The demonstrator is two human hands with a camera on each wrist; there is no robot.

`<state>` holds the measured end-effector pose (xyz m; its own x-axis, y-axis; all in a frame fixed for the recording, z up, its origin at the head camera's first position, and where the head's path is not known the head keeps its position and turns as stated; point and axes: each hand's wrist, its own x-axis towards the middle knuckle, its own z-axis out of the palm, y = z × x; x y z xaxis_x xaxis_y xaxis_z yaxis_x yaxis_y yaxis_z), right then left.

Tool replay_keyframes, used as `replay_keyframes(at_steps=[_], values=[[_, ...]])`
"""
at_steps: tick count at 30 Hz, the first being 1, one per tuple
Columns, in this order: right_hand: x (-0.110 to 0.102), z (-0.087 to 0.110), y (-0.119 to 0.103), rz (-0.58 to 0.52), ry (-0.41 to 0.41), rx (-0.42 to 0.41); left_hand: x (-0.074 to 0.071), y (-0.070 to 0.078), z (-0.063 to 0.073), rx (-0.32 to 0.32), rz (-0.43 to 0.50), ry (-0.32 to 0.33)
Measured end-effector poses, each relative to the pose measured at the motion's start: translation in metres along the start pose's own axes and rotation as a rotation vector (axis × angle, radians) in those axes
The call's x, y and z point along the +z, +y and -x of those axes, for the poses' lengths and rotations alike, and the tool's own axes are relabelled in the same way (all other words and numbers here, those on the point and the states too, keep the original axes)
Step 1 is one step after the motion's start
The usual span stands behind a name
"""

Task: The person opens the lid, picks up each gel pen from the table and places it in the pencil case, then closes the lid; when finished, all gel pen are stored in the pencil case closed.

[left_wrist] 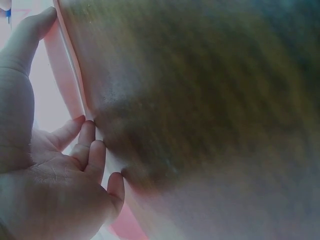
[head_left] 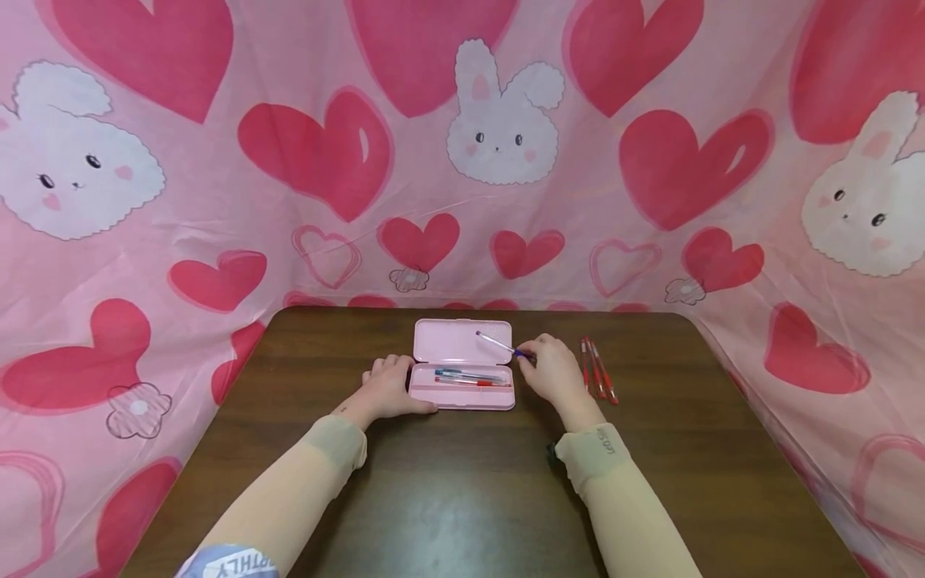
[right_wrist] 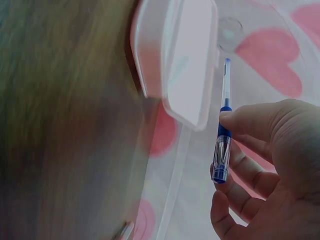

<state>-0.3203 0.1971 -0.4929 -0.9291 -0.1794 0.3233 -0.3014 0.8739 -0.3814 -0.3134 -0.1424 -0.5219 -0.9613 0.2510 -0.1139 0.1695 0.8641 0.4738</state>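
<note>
A pink pencil case (head_left: 466, 399) lies open on the table, its lid (head_left: 442, 341) tipped back. Several pens (head_left: 470, 377), with blue and red parts, lie inside it. My left hand (head_left: 388, 389) holds the left end of the case, thumb along the front edge and fingers at the side. In the left wrist view, the fingertips touch near the case's rim (left_wrist: 74, 65). My right hand (head_left: 556, 373) pinches a clear pen with a blue grip (right_wrist: 225, 120) between thumb and fingers. This pen is raised just right of the case, slanting over the lid in the head view.
Several red pens (head_left: 601, 377) lie on the brown wooden table (head_left: 462, 490), right of my right hand. A pink cloth printed with hearts and rabbits (head_left: 506, 201) hangs behind and on both sides of the table.
</note>
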Motion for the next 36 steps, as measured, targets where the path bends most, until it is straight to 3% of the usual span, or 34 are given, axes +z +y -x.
replay_keyframes(at_steps=[8, 21, 36], values=[[0.009, -0.007, -0.018, 0.061, -0.080, -0.073, 0.000, 0.002, 0.002, -0.001, 0.005, -0.003], [0.025, -0.013, -0.034, 0.038, -0.177, -0.071, 0.001, 0.002, -0.001, -0.010, -0.010, -0.001], [0.042, -0.015, -0.044, 0.047, -0.235, -0.103, 0.002, -0.001, -0.003, -0.010, -0.026, 0.000]])
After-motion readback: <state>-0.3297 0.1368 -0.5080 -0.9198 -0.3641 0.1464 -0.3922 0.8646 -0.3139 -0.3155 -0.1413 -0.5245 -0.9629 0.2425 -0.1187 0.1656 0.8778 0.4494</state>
